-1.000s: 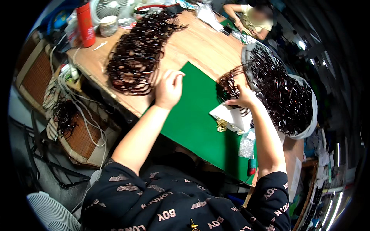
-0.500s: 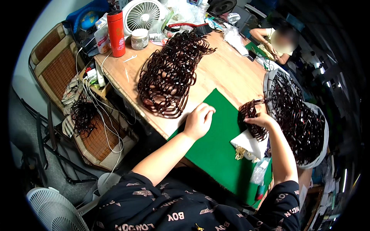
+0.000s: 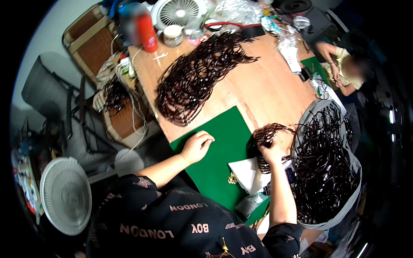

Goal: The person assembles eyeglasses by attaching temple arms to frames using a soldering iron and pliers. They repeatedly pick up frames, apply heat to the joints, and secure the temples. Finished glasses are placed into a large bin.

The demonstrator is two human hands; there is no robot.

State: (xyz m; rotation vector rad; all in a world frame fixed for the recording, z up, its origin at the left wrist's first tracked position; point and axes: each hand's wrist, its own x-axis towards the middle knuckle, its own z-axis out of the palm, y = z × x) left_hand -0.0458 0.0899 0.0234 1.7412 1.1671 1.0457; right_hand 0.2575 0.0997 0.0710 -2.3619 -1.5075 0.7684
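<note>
My left hand (image 3: 198,147) hovers over the left part of a green mat (image 3: 215,167), its fingers curled together; whether anything small is in them is hidden. At the mat's right edge my right hand (image 3: 272,152) is closed on a small bundle of glossy dark brown loops (image 3: 263,136). Below that hand lies a white sheet or packet (image 3: 249,172), with small gold-coloured pieces (image 3: 232,178) at its left corner. A large heap of similar dark loops (image 3: 191,79) lies on the wooden table beyond the mat.
Right of my right hand stands a grey-lined container (image 3: 357,172) full of dark glossy strands. A red bottle (image 3: 147,32), a lidded jar (image 3: 173,35) and a white fan (image 3: 180,13) stand at the far edge. A co-worker (image 3: 344,69) sits at the far right.
The whole view has shifted and turned. My left hand is a little farther from the mat's far corner, still curled. My right hand stays on the bundle of loops.
</note>
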